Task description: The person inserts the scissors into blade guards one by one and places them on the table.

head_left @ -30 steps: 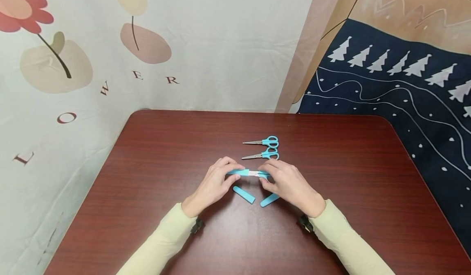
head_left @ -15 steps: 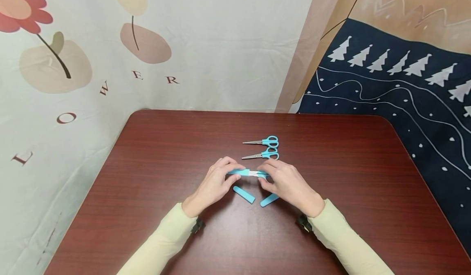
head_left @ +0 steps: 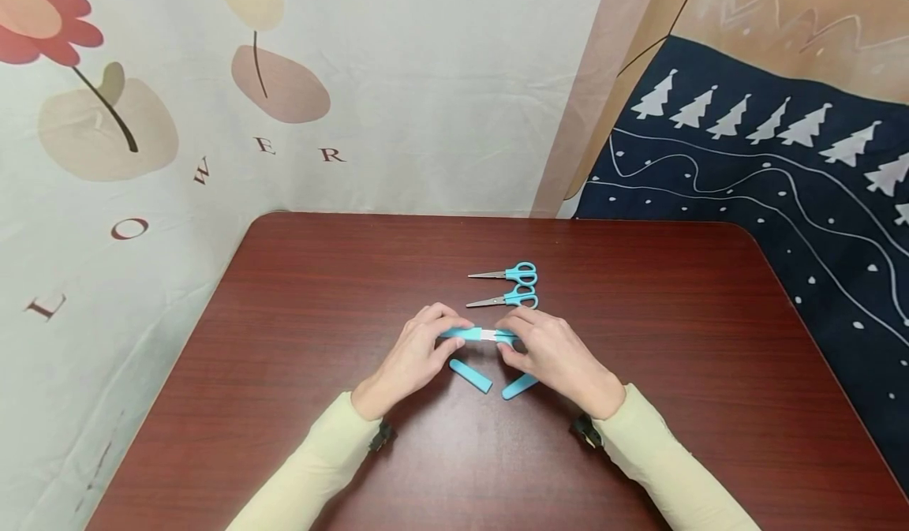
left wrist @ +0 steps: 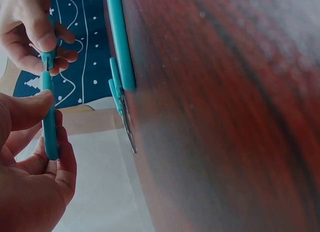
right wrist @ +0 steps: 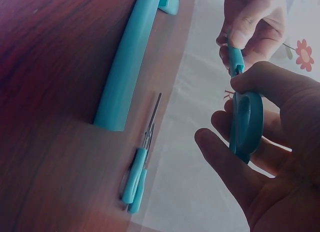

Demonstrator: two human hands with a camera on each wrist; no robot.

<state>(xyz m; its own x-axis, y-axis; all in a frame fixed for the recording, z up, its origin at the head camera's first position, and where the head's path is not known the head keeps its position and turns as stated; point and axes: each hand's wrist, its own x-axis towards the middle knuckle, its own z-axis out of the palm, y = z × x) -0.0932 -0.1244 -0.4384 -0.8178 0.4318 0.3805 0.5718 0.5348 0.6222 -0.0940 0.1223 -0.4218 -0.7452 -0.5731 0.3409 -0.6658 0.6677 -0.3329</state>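
Note:
My left hand pinches a turquoise scissors sheath between thumb and fingers. In my right hand are the turquoise handles of a pair of scissors, gripped by thumb and fingers. The blades point left and sit partly inside the sheath, with a short bare stretch of metal between the two hands. Just beyond the hands, two more pairs lie on the table with blades to the left: the farther scissors and the nearer scissors. The right hand partly covers the held handles in the head view.
Two loose turquoise sheaths lie on the table nearer the body: a left sheath and a right sheath, the latter partly hidden by the right hand. The dark red table has rounded far corners. Printed cloths hang behind it.
The right hand has shifted very slightly left with the scissors, so a little less bare blade shows outside the sheath. The left hand and the things on the table stay put.

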